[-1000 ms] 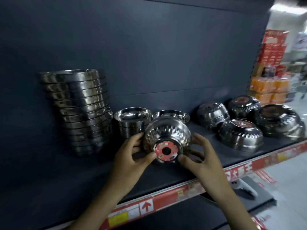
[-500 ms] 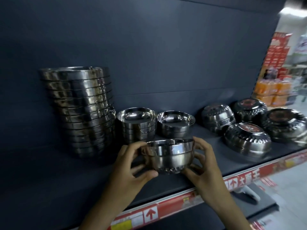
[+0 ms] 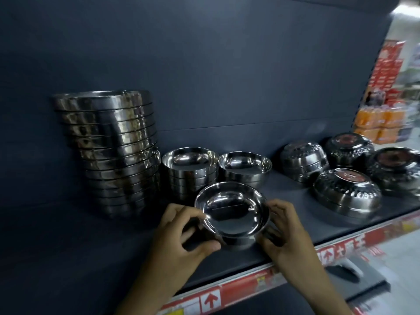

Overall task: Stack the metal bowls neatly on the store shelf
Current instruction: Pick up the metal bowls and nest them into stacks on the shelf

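A small shiny metal bowl (image 3: 231,212) is held above the dark shelf (image 3: 91,258), mouth up and tilted toward me. My left hand (image 3: 179,242) grips its left side, thumb under the base. My right hand (image 3: 284,233) grips the right rim and side. Behind it stands a short stack of small bowls (image 3: 189,171) and a single upright small bowl (image 3: 245,168). A tall stack of wide bowls (image 3: 109,151) leans at the left. Several patterned bowls lie upside down at the right, the nearest (image 3: 346,194).
A red price strip (image 3: 250,287) runs along the shelf's front edge. The dark back panel (image 3: 204,64) rises behind the bowls. Orange and red store goods (image 3: 377,123) stand in the aisle at the far right. A lower shelf (image 3: 354,283) juts out below.
The bowl was bottom-toward-me with its red sticker showing; both hands turned it over, and it is now mouth up, tilted toward me, slightly lower and nearer.
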Demonstrator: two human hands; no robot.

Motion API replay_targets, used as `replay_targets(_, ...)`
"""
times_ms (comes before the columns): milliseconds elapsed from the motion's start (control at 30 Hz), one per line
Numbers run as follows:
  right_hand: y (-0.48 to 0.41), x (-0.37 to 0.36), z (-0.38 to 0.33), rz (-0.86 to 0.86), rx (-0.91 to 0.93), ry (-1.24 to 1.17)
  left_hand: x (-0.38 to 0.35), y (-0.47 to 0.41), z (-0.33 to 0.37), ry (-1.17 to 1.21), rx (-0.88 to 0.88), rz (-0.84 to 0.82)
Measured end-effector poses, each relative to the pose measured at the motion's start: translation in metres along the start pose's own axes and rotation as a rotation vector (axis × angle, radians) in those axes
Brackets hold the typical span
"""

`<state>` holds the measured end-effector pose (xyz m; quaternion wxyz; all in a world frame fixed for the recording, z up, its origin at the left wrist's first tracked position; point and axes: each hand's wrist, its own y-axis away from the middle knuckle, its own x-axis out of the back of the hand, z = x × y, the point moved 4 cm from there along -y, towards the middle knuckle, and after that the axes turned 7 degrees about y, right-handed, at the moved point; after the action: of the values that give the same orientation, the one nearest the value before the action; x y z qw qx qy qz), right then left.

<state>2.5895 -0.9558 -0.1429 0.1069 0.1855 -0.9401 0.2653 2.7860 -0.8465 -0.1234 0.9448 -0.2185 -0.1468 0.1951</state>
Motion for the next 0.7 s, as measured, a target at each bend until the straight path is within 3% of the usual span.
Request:
replay_targets(433,0.004,0.002,-0.014,-0.041,-0.011,-0.146,0.005,-0.002,-0.008,-0.011,0.058,0.01)
replay_targets(700,0.009,-0.005,-0.023,0.179,0.054,-0.159,0.003,-0.002,0.009,0.055,-0.081,0.137)
